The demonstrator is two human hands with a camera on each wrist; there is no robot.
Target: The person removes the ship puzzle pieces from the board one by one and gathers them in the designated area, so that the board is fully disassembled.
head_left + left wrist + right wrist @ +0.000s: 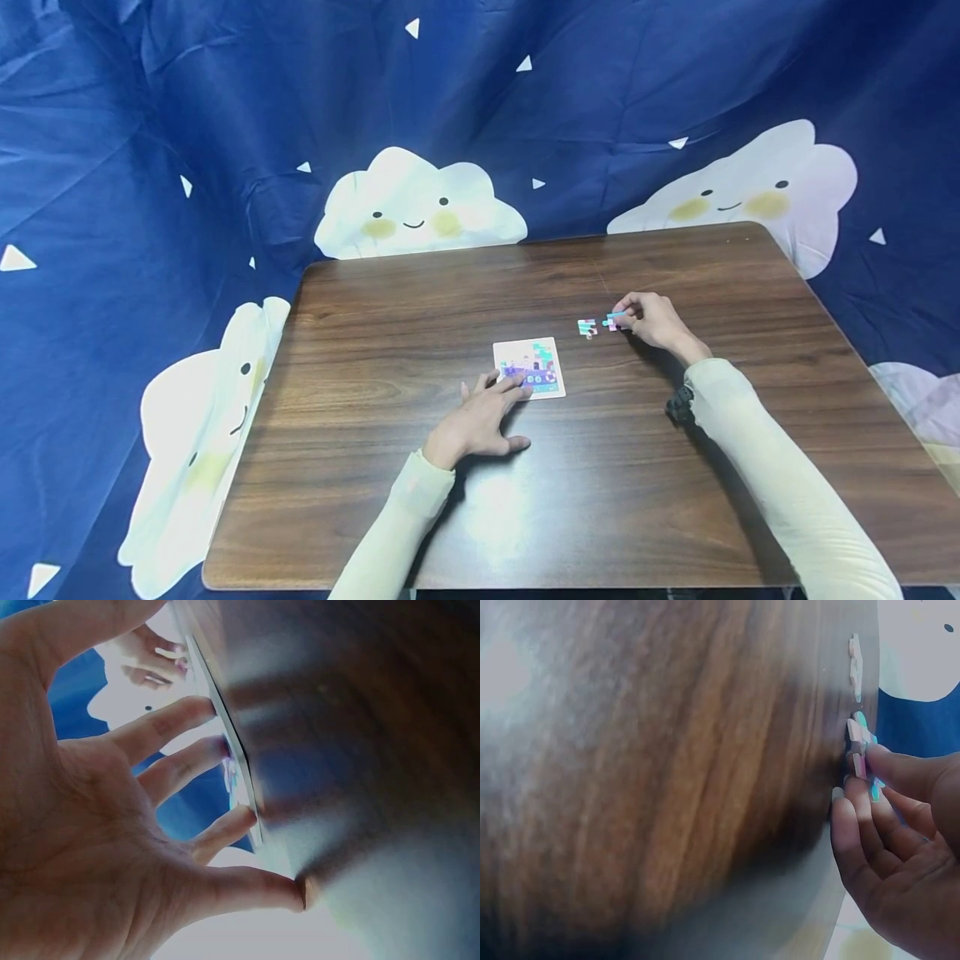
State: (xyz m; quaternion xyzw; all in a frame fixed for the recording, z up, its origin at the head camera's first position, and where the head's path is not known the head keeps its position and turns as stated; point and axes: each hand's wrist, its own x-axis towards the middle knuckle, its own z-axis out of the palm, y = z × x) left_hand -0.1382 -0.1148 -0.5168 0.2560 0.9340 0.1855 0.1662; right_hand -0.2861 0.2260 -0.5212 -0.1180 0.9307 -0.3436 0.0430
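A small square puzzle board (517, 350) lies flat on the table, its picture pink, purple and teal. My left hand (480, 417) rests fingertips on its near left part, fingers spread; in the left wrist view the thumb touches the tabletop while fingertips meet the board's edge (238, 754). Up and to the right of the board, my right hand (656, 323) pinches a pink and turquoise jigsaw piece (861, 748) between thumb and fingers, close over the table. Just left of that piece lies a loose white and teal jigsaw piece (587, 327).
The brown wooden table (360, 467) has rounded corners. Behind and to the left hangs a blue curtain (600, 100) printed with smiling clouds and white triangles. A dark device (680, 405) sits at the right wrist.
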